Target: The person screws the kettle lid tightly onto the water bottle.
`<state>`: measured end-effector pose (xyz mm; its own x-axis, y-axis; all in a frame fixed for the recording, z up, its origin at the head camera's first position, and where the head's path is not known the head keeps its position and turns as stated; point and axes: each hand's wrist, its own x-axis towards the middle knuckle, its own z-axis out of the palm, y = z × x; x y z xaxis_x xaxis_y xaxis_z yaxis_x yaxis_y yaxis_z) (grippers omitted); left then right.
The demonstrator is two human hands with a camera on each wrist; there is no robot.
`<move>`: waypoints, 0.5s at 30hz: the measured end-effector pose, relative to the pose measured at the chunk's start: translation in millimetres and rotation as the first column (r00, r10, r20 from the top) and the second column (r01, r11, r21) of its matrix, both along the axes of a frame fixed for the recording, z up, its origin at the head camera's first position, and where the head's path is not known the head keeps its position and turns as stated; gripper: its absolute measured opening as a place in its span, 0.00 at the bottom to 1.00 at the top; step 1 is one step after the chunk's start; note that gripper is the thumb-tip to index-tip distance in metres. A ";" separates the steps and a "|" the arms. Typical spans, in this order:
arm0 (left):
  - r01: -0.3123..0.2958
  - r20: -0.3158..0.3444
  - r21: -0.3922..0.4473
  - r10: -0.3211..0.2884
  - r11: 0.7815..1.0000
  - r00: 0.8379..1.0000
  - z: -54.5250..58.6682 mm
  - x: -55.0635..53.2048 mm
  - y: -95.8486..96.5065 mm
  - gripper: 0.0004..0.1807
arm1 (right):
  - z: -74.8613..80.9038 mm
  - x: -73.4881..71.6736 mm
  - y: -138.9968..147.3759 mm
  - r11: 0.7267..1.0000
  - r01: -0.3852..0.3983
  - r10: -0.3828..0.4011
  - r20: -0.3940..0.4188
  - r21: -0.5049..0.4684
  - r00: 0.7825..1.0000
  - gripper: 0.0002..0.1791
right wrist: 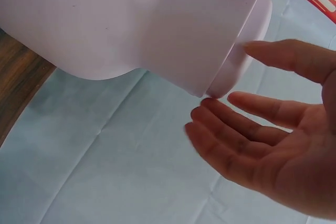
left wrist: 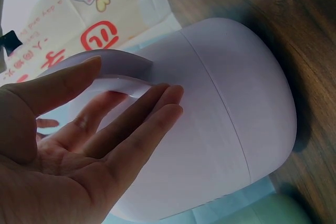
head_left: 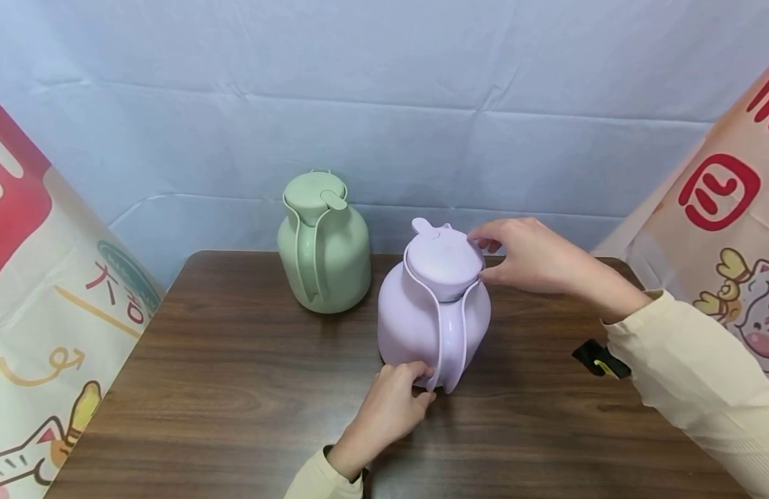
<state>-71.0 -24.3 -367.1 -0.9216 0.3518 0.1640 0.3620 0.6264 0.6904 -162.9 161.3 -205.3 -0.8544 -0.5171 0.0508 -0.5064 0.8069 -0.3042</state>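
A lilac vacuum jug (head_left: 399,312) stands upright on the table, its handle (head_left: 451,339) towards me and its round lid (head_left: 445,256) on top. My left hand (head_left: 393,405) is at the handle's lower end; in the left wrist view the thumb lies over the handle, with loosely extended fingers (left wrist: 149,135) beside the jug's body. At the lid's right edge is my right hand (head_left: 528,253). In the right wrist view its thumb is at the lid's rim, and the other fingers (right wrist: 231,135) are spread loosely just below.
A green vacuum jug (head_left: 343,256) stands behind and left of the lilac one, lid on. The wooden table (head_left: 234,388) ends at a pale blue cloth backdrop (head_left: 372,125). Printed cloths hang at left (head_left: 59,291) and right (head_left: 665,222). A black strap (head_left: 599,358) shows by the right sleeve.
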 end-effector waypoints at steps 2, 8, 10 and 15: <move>0.000 0.003 0.002 0.000 1.000 1.000 -0.1 0.2 0.1 0.10 | 0.9 -0.7 -0.1 1.000 -0.011 0.011 0.030 0.008 0.999 0.28; 0.000 0.008 0.006 0.000 1.000 1.000 -0.5 0.5 0.2 0.09 | 0.5 -1.7 -0.4 0.999 -0.041 0.039 0.094 0.027 0.995 0.34; -0.001 0.004 0.004 0.001 1.000 1.000 -0.7 0.4 0.3 0.09 | 0.0 -1.6 -0.4 0.998 -0.046 0.043 0.090 0.030 0.995 0.34; -0.003 -0.006 0.005 0.003 1.000 1.000 -1.1 0.3 0.2 0.09 | -0.2 -1.3 0.0 0.998 -0.048 0.046 0.076 0.026 0.996 0.33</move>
